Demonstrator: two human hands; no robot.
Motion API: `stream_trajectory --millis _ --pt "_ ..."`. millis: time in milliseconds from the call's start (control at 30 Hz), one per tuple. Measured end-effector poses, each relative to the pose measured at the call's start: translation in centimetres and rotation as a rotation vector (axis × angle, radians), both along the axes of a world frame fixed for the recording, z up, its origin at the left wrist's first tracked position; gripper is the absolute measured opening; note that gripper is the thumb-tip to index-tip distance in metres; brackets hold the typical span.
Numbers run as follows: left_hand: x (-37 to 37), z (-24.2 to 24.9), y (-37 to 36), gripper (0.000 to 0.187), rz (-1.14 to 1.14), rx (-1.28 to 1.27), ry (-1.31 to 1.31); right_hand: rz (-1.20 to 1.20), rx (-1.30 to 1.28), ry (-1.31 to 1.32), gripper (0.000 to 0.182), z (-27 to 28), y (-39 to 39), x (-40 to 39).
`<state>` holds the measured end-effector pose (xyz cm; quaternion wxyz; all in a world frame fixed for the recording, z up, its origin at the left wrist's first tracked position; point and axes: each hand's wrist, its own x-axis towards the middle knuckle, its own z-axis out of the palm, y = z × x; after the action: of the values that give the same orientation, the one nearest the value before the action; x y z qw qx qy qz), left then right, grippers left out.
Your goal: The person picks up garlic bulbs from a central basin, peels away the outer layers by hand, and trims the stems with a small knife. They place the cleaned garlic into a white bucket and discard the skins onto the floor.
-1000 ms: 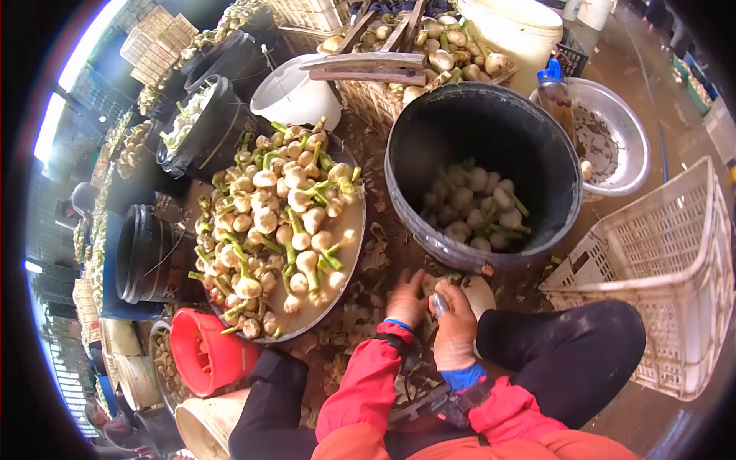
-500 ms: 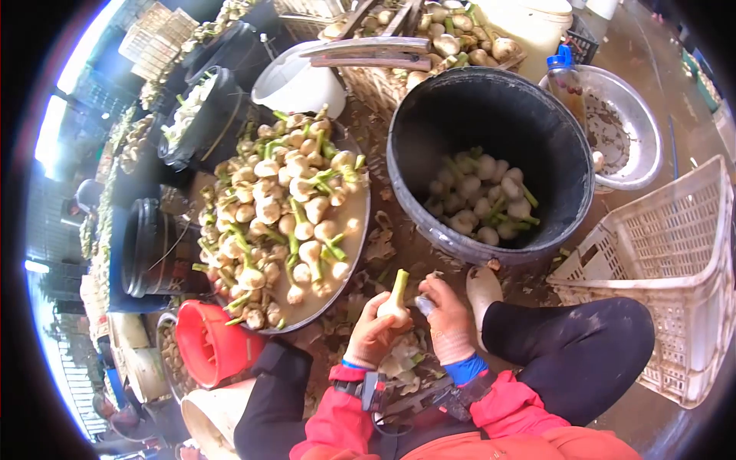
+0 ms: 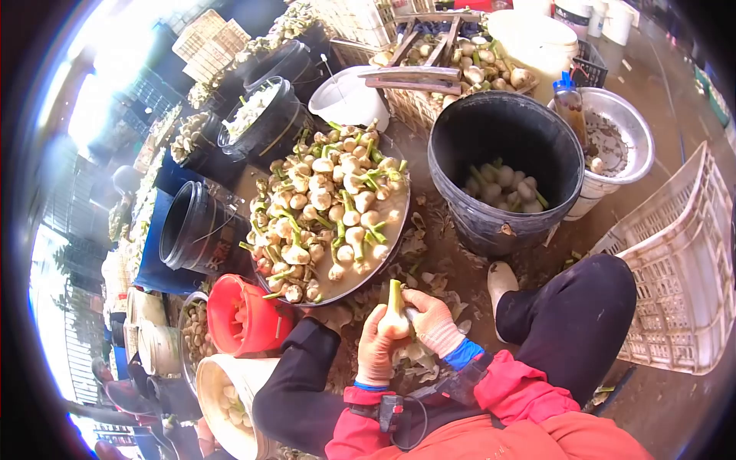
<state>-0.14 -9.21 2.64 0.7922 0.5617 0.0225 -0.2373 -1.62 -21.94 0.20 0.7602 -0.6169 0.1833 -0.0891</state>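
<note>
Lower centre: left hand [image 3: 375, 349] and right hand [image 3: 434, 323] both grasp one garlic bulb [image 3: 395, 320]. One black bucket [image 3: 506, 165], one heaped tray [image 3: 360, 268] above.

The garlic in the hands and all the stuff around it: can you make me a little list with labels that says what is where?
held thing: one garlic bulb with a green stalk pointing up
left hand: wrapped round the bulb from the left
right hand: gloved, on the bulb from the right
big tray: piled with garlic, just beyond the hands
black bucket: a few bulbs at the bottom, right of the tray
white crate: far right
red container: left of the hands
ground: scattered peelings
</note>
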Motion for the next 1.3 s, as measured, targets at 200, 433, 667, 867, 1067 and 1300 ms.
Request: stream_trajectory --millis 200,433,667,867,1067,1300 --pt "1.0 -0.2 1.3 0.069 0.079 -0.340 0.649 0.135 0.339 -0.052 0.038 1.3 -0.4 -0.6" --pt "-0.2 -0.3 0.5 0.077 -0.074 0.158 -0.054 0.014 0.566 0.035 0.032 0.5 0.5 -0.3" --pt "0.7 -1.1 2.0 0.065 -0.017 -0.178 0.153 -0.010 0.735 0.040 0.035 1.1 0.3 -0.1" --pt "1.6 -3.0 2.6 0.071 0.132 -0.056 0.321 0.005 0.692 -0.022 0.032 0.3 1.2 0.0" --pt "0.1 -0.6 0.4 0.069 0.200 -0.242 -0.120 0.199 0.220 -0.037 0.022 2.1 1.8 -0.7" --pt "0.8 -0.1 1.8 0.032 0.272 -0.216 0.259 0.052 0.283 0.147 0.024 0.6 0.7 0.1"
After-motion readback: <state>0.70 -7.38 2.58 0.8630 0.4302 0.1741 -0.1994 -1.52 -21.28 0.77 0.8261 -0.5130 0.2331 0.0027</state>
